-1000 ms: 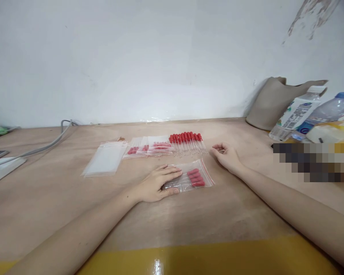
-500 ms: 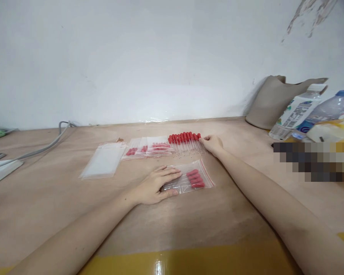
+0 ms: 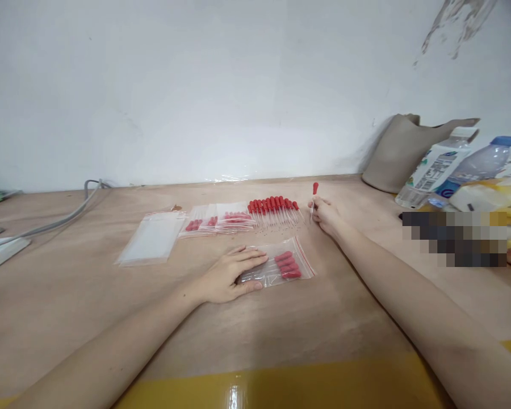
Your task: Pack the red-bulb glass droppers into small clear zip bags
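My left hand (image 3: pixel 230 276) lies flat with fingers stretched over the left end of a clear zip bag (image 3: pixel 262 272). Inside that bag are several droppers (image 3: pixel 288 265) with red rubber bulbs, their stems partly under my fingers. My right hand (image 3: pixel 326 215) pinches a single dropper (image 3: pixel 315 190), held with its red bulb up and the thin glass tip down. Just left of it lies a row of loose droppers (image 3: pixel 276 207), bulbs toward the wall.
Filled zip bags (image 3: pixel 215 220) overlap left of the dropper row, beside a stack of flat zip bags (image 3: pixel 151 237). A grey cable (image 3: pixel 63 218) runs along the left. At right stand a grey-brown container (image 3: pixel 389 153) and two plastic bottles (image 3: pixel 436 167), near a yellow wrapper (image 3: pixel 485 193).
My right hand has lifted one dropper from the right end of the row and moved slightly right with it, turned upright. My left hand stays on the bag.
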Demonstrator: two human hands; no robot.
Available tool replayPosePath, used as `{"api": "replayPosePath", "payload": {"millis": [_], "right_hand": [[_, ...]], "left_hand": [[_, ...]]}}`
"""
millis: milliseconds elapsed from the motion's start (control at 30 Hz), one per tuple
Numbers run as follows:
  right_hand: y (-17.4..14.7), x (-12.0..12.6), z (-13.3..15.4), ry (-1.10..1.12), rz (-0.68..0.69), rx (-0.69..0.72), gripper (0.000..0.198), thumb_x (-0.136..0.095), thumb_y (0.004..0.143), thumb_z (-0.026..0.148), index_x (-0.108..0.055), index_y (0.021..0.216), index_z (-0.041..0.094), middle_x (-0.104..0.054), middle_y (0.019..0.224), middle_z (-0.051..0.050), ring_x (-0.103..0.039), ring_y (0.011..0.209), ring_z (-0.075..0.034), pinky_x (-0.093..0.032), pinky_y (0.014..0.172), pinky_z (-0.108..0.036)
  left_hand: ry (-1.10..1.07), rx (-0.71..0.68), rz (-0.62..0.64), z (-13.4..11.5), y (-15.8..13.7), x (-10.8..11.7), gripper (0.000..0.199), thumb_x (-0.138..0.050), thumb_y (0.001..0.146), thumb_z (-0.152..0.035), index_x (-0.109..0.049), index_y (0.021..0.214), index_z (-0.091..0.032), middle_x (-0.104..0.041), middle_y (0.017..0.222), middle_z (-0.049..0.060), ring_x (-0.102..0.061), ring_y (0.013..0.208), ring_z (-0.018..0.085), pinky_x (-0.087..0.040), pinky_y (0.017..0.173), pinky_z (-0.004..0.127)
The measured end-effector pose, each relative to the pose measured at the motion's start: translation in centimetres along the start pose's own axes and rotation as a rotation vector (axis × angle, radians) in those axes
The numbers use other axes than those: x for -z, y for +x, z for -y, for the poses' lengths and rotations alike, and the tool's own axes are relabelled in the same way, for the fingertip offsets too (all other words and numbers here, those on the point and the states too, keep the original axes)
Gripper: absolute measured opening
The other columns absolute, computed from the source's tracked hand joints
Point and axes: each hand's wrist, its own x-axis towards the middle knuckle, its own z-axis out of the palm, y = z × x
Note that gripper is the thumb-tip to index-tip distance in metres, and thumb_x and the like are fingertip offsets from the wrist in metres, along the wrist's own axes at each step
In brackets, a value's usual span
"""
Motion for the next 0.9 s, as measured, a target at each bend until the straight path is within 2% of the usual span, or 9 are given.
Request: {"api": "replayPosePath", "payload": {"millis": [100,200,333,433,500,600,767,900], "right_hand": [[-1.9,0.6,0.1,0.104,-0.074,0.002,0.035,-0.049,0.072,0.056,-0.038,0.074,0.023,-0.041,0.056,0.005,-0.022,0.037,-0.005,-0.017,0.034,-0.021],[-5.2,1.2,0.3,0.181,-0.071,-0.009,0.041,-0.058,0.067,0.049,-0.039,0.093,0.024,-0.045,0.059,0.007,-0.026,0.037,-0.005,-0.022,0.034,-0.02],[-10.0,1.7,1.0,0.276,0.07,-0.065,0.08,-0.068,0.061,0.036,-0.023,0.126,0.023,-0.052,0.061,0.008,-0.037,0.037,-0.006,-0.028,0.032,-0.02],[-11.8,1.6,1.5,0.296,0.094,-0.059,0.097,-0.07,0.058,0.03,-0.01,0.135,0.022,-0.053,0.061,0.008,-0.046,0.04,-0.008,-0.034,0.034,-0.019],[-12.1,1.5,1.7,0.314,0.068,-0.071,0.102,-0.07,0.057,0.025,-0.007,0.136,0.021,-0.052,0.061,0.008,-0.049,0.042,-0.009,-0.04,0.037,-0.02],[-12.0,1.4,1.9,0.33,0.044,-0.08,0.1,-0.072,0.054,0.022,-0.013,0.134,0.024,-0.052,0.067,0.007,-0.057,0.05,-0.011,-0.048,0.045,-0.022],[-11.9,1.2,1.6,0.308,0.049,-0.052,0.084,-0.078,0.05,0.031,-0.024,0.116,0.028,-0.053,0.078,0.006,-0.064,0.065,-0.015,-0.055,0.059,-0.028],[-12.0,0.9,1.1,0.306,0.005,-0.018,0.07,-0.075,0.056,0.039,-0.026,0.105,0.028,-0.052,0.078,0.006,-0.065,0.069,-0.016,-0.057,0.067,-0.033]], "left_hand": [[-0.004,0.004,0.005,-0.1,0.0,0.1,0.053,-0.046,0.088,-0.046,-0.037,0.135,-0.022,-0.041,0.138,0.005,-0.034,0.129,0.021,-0.022,0.109,0.042],[-0.009,0.007,0.004,-0.2,0.1,0.2,0.053,-0.047,0.088,-0.046,-0.037,0.135,-0.023,-0.041,0.138,0.005,-0.035,0.129,0.021,-0.021,0.11,0.042],[-0.009,-0.004,0.009,-0.3,0.1,0.1,0.052,-0.047,0.088,-0.046,-0.036,0.135,-0.024,-0.04,0.138,0.005,-0.035,0.129,0.021,-0.021,0.109,0.043],[-0.007,-0.007,0.017,-0.3,0.0,0.1,0.052,-0.046,0.089,-0.046,-0.036,0.135,-0.025,-0.039,0.139,0.005,-0.034,0.129,0.021,-0.021,0.109,0.043],[-0.006,-0.01,0.018,-0.3,0.0,0.1,0.052,-0.046,0.089,-0.046,-0.036,0.135,-0.024,-0.039,0.139,0.005,-0.034,0.13,0.021,-0.021,0.109,0.042],[-0.012,-0.018,0.02,-0.3,0.0,0.2,0.052,-0.046,0.089,-0.046,-0.037,0.135,-0.025,-0.04,0.138,0.004,-0.034,0.129,0.02,-0.022,0.109,0.042],[-0.029,-0.034,0.01,-0.3,-0.1,0.1,0.052,-0.047,0.088,-0.046,-0.037,0.135,-0.026,-0.041,0.138,0.004,-0.036,0.128,0.021,-0.022,0.109,0.043],[-0.032,-0.045,0.003,-0.1,0.0,-0.1,0.052,-0.048,0.088,-0.046,-0.036,0.135,-0.027,-0.041,0.138,0.004,-0.036,0.128,0.021,-0.022,0.109,0.043]]}}
